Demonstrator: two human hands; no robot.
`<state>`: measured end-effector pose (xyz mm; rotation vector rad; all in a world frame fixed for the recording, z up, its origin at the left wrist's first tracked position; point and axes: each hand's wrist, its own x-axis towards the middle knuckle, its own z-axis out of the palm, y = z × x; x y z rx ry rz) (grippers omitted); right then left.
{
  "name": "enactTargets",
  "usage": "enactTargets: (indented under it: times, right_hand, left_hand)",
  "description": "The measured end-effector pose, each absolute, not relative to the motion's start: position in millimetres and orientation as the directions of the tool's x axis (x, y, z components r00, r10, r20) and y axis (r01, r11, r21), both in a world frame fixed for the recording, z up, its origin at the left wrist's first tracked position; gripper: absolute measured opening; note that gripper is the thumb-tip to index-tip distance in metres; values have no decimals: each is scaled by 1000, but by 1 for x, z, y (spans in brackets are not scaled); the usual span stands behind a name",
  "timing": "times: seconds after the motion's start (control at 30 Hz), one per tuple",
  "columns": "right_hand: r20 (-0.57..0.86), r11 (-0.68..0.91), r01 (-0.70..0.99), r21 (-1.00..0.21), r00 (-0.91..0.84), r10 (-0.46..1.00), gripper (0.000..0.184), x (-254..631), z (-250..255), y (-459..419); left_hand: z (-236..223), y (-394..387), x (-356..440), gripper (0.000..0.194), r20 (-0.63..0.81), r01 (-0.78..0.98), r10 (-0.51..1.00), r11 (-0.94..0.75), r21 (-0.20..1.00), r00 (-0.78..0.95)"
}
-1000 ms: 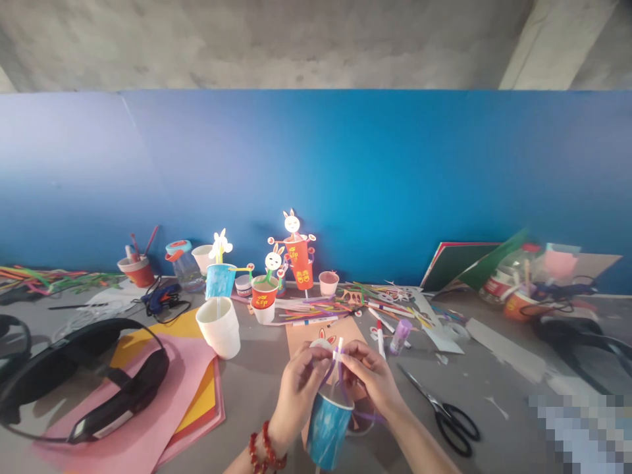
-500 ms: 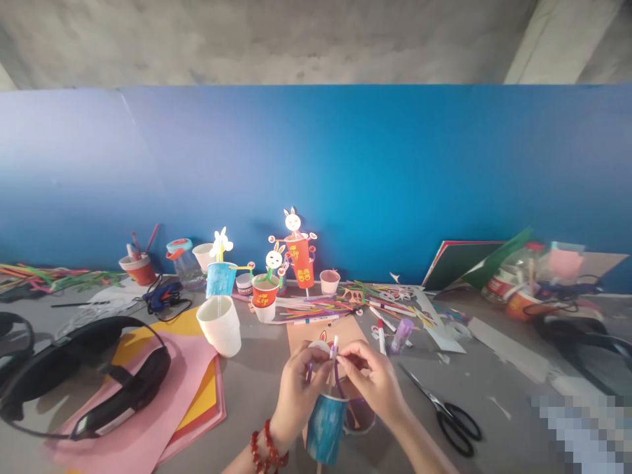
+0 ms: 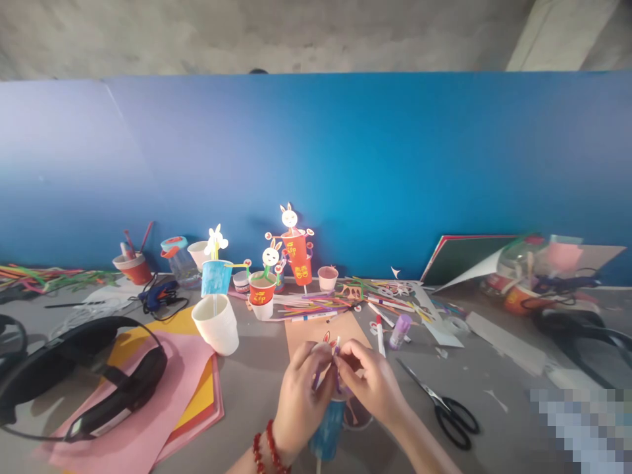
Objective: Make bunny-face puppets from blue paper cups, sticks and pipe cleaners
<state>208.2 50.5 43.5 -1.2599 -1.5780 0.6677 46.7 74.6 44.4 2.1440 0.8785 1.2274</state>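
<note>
Above a blue-painted paper cup, my left hand and my right hand meet with fingertips pinched. Between them is a purple pipe cleaner, bent against a thin upright stick with a white tip. Both hands are closed on the pipe cleaner at the stick; my fingers hide the exact contact. The stick comes out below the cup. A paper rabbit piece with red-lined ears shows just behind my left fingers. Another cup lies partly hidden under my right hand.
Black-handled scissors lie to the right, near a purple glue stick. Rabbit cup figures stand at the back beside loose pipe cleaners. White cups, coloured paper and a black headset occupy the left.
My hands have drawn slightly closer together around the stick, and my left hand now covers more of the blue cup's top. The view has shifted slightly.
</note>
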Motion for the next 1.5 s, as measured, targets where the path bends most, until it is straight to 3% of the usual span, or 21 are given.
enactTargets:
  times: [0.17,0.37,0.6,0.87,1.23,1.5]
  right_hand:
    - [310,283,364,-887,16,951,24,206,38,53]
    - [343,308,358,-882,37,939,32,205,35,52]
    - [354,319,398,-860,18,935,22,203,36,51]
    - [447,362,572,-736,9,895,19,206,37,52]
    - [472,358,629,-690,17,881,18,205,36,56]
    - [456,365,626,-689,-17,890,16,205,36,53]
  left_hand:
    - [44,75,47,17,605,318,698,-714,623,383]
    - [43,76,49,12,557,307,738,-669,677,381]
    - [40,77,47,15,550,299,753,-652,697,362]
    - [41,77,49,17,577,291,726,-683,670,374]
    - [44,75,49,17,631,337,676,-737,586,381]
    - [41,76,49,15,616,339,693,-721,605,373]
